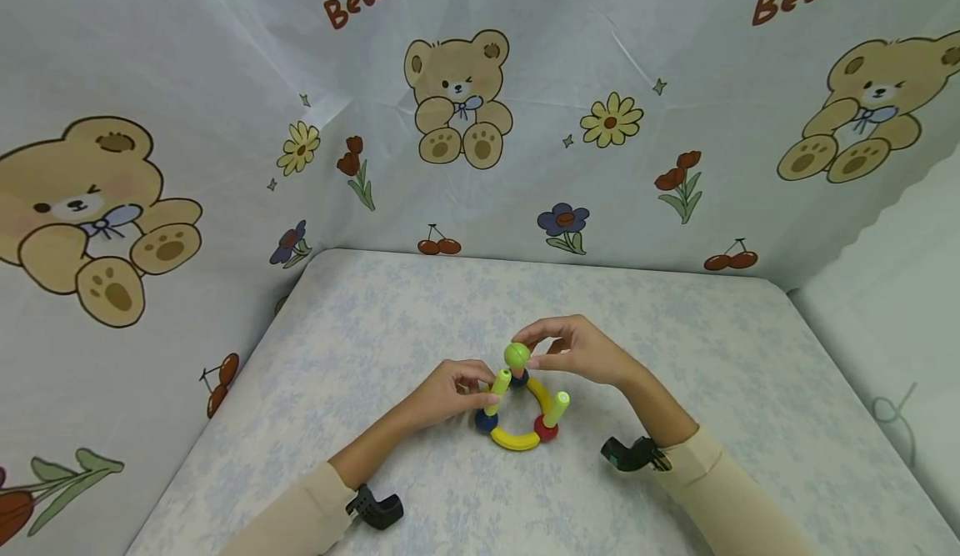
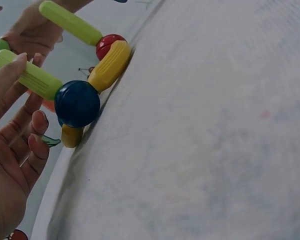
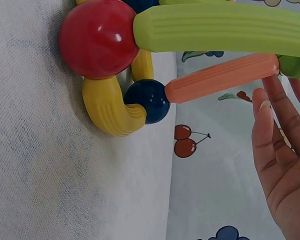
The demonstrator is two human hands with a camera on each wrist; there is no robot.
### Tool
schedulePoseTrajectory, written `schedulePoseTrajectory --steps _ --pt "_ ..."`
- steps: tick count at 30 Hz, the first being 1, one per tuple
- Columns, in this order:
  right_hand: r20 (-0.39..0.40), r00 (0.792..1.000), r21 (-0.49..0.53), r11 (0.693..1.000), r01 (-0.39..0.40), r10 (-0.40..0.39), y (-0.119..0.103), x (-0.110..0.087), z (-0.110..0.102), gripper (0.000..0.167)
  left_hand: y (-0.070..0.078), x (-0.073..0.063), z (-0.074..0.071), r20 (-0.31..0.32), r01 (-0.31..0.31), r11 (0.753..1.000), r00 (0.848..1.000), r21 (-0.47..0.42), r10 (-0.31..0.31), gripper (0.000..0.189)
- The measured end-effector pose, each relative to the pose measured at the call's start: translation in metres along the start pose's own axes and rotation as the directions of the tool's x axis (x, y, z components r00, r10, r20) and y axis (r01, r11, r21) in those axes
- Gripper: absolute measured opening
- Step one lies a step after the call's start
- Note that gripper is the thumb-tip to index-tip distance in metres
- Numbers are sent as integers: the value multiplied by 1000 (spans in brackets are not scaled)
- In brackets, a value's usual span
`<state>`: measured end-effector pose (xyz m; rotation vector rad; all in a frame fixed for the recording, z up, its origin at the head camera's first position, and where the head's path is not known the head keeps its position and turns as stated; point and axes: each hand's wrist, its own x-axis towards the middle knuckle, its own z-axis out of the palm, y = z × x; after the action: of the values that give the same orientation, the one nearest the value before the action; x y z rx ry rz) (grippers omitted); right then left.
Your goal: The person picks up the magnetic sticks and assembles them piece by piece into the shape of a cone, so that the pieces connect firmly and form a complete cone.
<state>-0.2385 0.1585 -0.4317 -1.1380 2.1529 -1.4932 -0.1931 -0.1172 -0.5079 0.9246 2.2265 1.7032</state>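
A ring of curved yellow rods (image 1: 516,440) lies on the table, joined by two blue balls (image 1: 486,421) and a red ball (image 1: 546,428). From the left blue ball rises a light green rod (image 1: 498,391), pinched by my left hand (image 1: 446,395) near its top. My right hand (image 1: 581,352) holds a green ball (image 1: 517,355) at the top of an orange rod (image 3: 222,78), which stands on the far blue ball (image 3: 148,101). A second light green rod (image 1: 557,409) stands on the red ball, touched by neither hand.
The ring sits on a pale blue-and-white patterned tabletop (image 1: 390,314). A bear-print curtain (image 1: 517,197) hangs along the back and left edges. Black wrist cameras (image 1: 377,508) are on both sleeves. A thin cord (image 1: 896,414) hangs at the far right.
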Motion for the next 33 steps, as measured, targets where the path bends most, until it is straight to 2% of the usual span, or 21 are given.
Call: schedulePoseTrajectory --steps 10,14,18,21,24,28,33 --pt "14 1000 -17 1000 -15 15 -3 -2 1 26 -2 1 1 3 1 1000 1000 -3 -1 15" --pt "-45 998 -38 998 -45 44 -4 -6 -2 20 -2 1 1 1 4 1000 1000 -18 -4 14" --pt "-124 988 -51 994 -99 92 -5 -17 -6 17 -2 1 2 -5 16 1000 1000 -11 -16 14" --pt "-136 984 -55 991 -122 114 -3 -29 -10 17 -2 0 2 -6 16 1000 1000 -1 -16 14" --pt "-97 987 -51 990 -130 125 0 -43 -13 18 -3 0 1 -3 8 1000 1000 4 -8 15" --pt "0 993 -35 993 -115 115 5 -60 -16 24 -7 -1 -3 -15 3 1000 1000 5 -3 16" --pt "60 990 -42 991 -124 126 6 -72 -12 29 -7 0 -5 -102 23 1000 994 -21 -25 23"
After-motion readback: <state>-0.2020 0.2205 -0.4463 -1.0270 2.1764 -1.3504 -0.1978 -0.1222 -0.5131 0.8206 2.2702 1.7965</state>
